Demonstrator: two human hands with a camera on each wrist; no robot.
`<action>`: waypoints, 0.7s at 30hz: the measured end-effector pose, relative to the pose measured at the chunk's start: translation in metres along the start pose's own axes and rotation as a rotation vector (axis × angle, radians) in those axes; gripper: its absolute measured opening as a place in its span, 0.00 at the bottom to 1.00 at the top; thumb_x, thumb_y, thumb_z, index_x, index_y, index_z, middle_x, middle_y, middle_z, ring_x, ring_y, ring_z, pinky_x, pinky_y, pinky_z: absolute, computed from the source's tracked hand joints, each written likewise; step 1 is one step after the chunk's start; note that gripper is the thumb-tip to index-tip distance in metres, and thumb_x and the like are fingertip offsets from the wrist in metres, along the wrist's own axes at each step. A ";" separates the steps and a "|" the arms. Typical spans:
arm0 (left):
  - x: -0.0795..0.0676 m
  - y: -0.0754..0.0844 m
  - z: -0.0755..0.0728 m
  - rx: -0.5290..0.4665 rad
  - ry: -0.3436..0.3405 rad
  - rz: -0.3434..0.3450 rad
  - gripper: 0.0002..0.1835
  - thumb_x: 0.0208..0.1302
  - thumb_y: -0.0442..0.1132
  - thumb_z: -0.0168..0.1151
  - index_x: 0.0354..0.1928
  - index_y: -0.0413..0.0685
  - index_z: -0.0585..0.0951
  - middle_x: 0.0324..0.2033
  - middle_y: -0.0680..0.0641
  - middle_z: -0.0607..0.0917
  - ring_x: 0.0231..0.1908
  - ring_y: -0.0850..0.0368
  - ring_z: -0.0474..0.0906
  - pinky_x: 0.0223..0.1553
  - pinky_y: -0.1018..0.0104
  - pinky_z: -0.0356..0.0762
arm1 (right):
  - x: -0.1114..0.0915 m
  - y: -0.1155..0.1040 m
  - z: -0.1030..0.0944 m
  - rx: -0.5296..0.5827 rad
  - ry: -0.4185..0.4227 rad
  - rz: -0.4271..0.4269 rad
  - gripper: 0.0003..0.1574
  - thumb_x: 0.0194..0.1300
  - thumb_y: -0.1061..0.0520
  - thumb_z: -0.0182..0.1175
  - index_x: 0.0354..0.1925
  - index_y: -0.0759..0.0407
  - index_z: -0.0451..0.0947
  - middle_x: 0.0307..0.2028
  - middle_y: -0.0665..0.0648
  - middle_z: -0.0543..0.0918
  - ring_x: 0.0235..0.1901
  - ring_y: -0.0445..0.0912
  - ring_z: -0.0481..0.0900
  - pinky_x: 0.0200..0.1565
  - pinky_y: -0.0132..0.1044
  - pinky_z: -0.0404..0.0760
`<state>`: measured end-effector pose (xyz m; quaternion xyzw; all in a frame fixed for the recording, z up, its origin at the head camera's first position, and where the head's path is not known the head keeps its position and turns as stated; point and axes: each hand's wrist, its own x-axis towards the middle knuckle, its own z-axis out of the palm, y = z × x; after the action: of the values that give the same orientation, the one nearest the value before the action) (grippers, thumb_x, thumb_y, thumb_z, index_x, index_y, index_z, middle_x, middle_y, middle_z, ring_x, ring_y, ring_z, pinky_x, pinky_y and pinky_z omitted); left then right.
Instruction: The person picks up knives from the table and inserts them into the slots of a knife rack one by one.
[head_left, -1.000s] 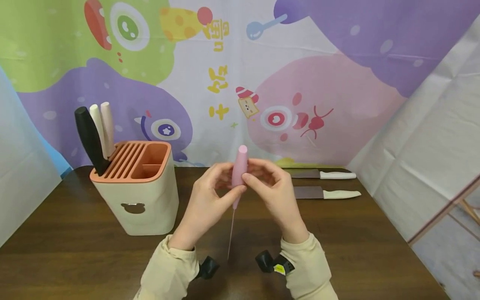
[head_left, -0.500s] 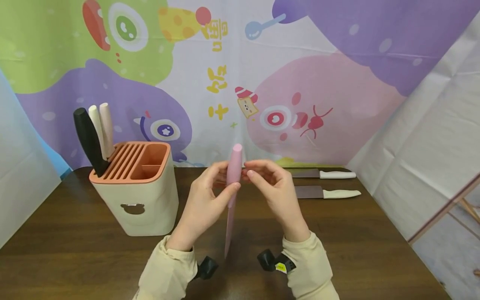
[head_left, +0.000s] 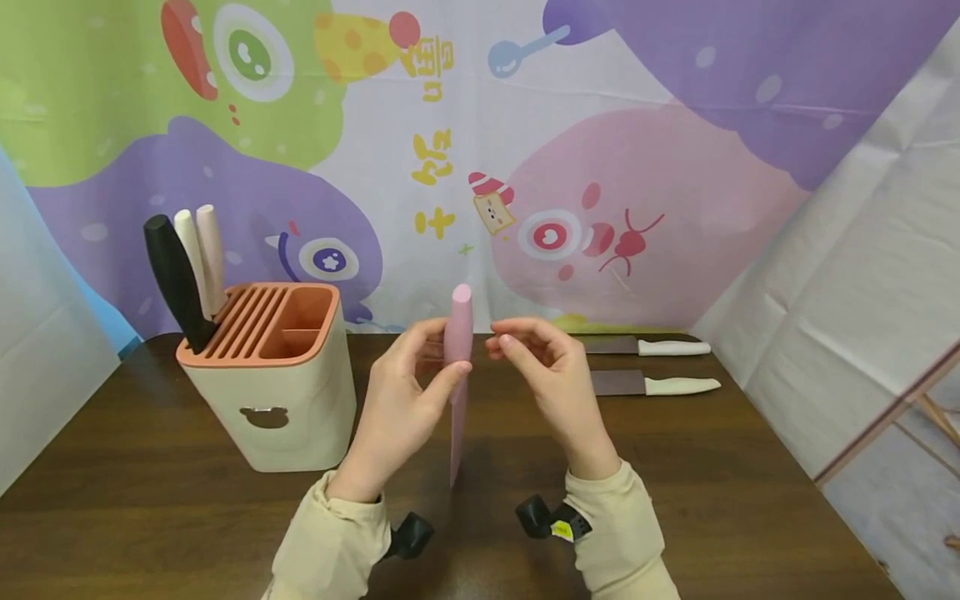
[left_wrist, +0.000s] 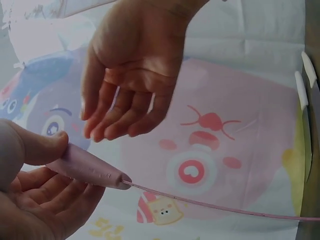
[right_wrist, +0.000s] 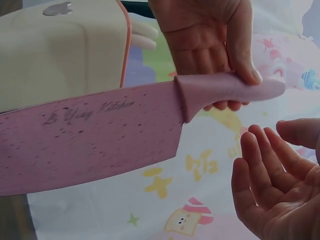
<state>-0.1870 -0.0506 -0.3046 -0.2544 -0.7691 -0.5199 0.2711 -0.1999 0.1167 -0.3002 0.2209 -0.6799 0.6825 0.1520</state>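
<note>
Here, three handles [head_left: 192, 250] stand in the block [head_left: 300, 408]; left fingers [head_left: 423, 335] pinch the knife [right_wrist: 115, 135].

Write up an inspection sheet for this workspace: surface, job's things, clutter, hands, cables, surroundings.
Surface: dark wooden table.
Job's things: pink kitchen knife, held handle up; knife block with one black handle and two pale handles standing in it.
Clutter: nothing seen beyond a white-handled knife and a cream-handled knife lying flat at the back right.
Hands: left hand grips the pink kitchen knife; right hand is beside it, holding nothing.
Cables: nothing seen.
Surroundings: cartoon-printed cloth backdrop.
</note>
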 end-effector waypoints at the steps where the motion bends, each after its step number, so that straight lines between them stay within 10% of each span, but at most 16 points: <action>1: 0.000 0.001 -0.001 -0.004 0.008 -0.002 0.18 0.54 0.31 0.64 0.48 0.39 0.75 0.38 0.46 0.80 0.37 0.58 0.79 0.38 0.66 0.78 | 0.000 0.000 0.000 -0.001 0.000 0.001 0.12 0.61 0.64 0.56 0.42 0.71 0.77 0.30 0.51 0.83 0.32 0.45 0.81 0.43 0.38 0.80; 21: 0.001 0.009 -0.018 -0.032 0.102 0.008 0.19 0.56 0.24 0.57 0.52 0.33 0.71 0.41 0.40 0.78 0.42 0.54 0.77 0.46 0.64 0.77 | 0.003 0.005 0.001 -0.045 -0.011 0.017 0.12 0.60 0.65 0.57 0.42 0.72 0.77 0.33 0.66 0.82 0.33 0.48 0.81 0.43 0.41 0.80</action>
<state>-0.1795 -0.0647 -0.2923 -0.2351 -0.7447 -0.5435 0.3077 -0.2052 0.1156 -0.3031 0.2153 -0.6978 0.6671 0.1474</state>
